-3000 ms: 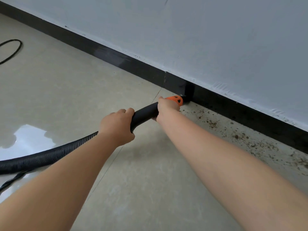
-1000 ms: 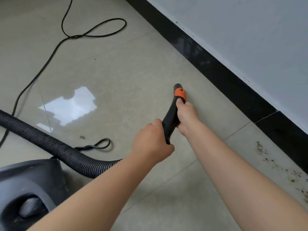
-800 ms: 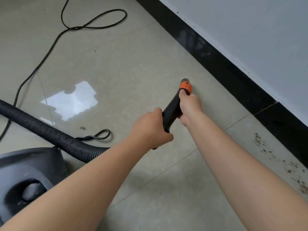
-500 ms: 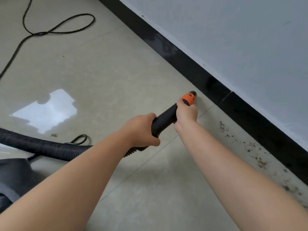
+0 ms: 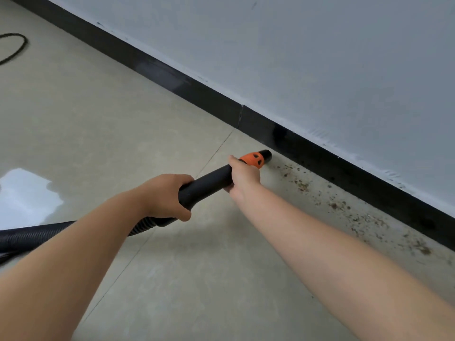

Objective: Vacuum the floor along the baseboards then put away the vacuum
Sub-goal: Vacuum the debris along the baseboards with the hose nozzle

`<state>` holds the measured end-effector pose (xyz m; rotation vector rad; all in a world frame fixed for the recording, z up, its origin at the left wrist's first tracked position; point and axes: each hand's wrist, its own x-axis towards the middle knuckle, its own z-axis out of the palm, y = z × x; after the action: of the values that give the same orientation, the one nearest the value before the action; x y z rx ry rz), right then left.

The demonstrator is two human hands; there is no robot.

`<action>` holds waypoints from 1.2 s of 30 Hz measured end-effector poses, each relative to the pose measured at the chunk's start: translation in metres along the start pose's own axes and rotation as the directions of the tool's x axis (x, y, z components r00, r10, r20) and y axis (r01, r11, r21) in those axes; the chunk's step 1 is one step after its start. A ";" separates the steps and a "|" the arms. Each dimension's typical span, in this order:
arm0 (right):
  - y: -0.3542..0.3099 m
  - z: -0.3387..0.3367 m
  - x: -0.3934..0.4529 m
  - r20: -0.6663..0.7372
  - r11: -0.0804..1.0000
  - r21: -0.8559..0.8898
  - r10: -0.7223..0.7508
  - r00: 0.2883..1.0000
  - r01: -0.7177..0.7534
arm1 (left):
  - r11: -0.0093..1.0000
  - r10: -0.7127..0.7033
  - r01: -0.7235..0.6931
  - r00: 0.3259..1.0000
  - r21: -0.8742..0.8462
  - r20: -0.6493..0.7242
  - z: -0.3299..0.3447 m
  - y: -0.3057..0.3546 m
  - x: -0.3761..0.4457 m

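Both hands, left hand [image 5: 167, 198] and right hand [image 5: 243, 178], grip the vacuum wand [image 5: 206, 184], nozzle [image 5: 266, 156] just reaching the crumbs [image 5: 344, 205] along the baseboard [image 5: 320, 156], so lots left, putting away included.

Both arms extended fwd; L hand [image 5: 167, 198] curled in grip, R hand [image 5: 242, 178] curled in grip further ahead

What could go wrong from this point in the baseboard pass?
The nozzle sits at the near end of the debris, so a fast pass could scatter crumbs or leave some against the baseboard. The hose trails back under the left arm and may snag or tug the left hand.
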<state>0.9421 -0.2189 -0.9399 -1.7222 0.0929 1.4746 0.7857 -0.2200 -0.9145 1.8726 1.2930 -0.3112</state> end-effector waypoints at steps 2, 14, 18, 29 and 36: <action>-0.002 0.000 0.000 -0.006 1.000 -0.014 0.004 1.000 -0.004 | 1.000 0.010 -0.010 1.000 -0.003 -0.019 0.002 0.002 -0.001; 0.020 0.010 -0.009 -0.041 0.998 -0.008 0.057 0.997 -0.058 | 0.790 0.300 0.116 0.784 0.602 -0.544 0.049 -0.001 -0.019; 0.032 0.022 -0.021 0.025 0.998 0.005 0.067 0.997 -0.068 | 0.820 -0.012 0.321 0.838 0.473 -0.546 0.030 -0.006 -0.023; 0.042 0.038 -0.031 0.145 0.997 -0.060 0.051 0.988 -0.042 | 0.835 -0.174 0.394 0.852 0.384 -0.494 0.021 -0.021 -0.034; 0.004 0.017 -0.016 0.118 1.000 -0.017 0.025 0.993 -0.023 | 0.856 -0.146 0.321 0.901 0.404 -0.408 0.017 0.019 0.000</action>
<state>0.9215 -0.2177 -0.9275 -1.6467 0.0393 1.5957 0.8063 -0.2349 -0.9165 2.2458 1.8428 -0.4500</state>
